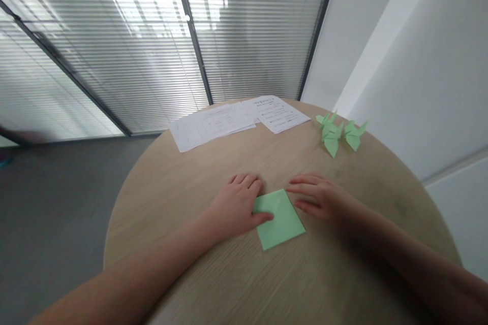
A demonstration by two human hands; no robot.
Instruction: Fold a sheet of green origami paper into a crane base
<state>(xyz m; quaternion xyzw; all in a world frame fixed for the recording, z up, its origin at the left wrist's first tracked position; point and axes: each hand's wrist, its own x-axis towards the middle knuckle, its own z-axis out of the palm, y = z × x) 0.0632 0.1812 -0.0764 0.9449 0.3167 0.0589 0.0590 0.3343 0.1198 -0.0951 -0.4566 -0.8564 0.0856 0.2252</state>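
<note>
A light green square of origami paper [282, 223] lies flat on the round wooden table, turned slightly askew. My left hand [237, 205] holds it at its left side: the thumb presses on top of the sheet, and the other fingers curl down on the table along the edge. To the right of the paper, my right hand [318, 197] hovers close to the upper corner with its fingers slightly apart. Nothing shows between those fingers. Whether the fingertips touch the corner is hard to tell.
Several green folded paper cranes [331, 134] stand near the table's right rim. Printed white sheets [213, 124] overlap at the far side, one sheet [280, 113] angled to the right. Behind the table [160, 188] are blinds [251, 25] and a white wall [430, 61].
</note>
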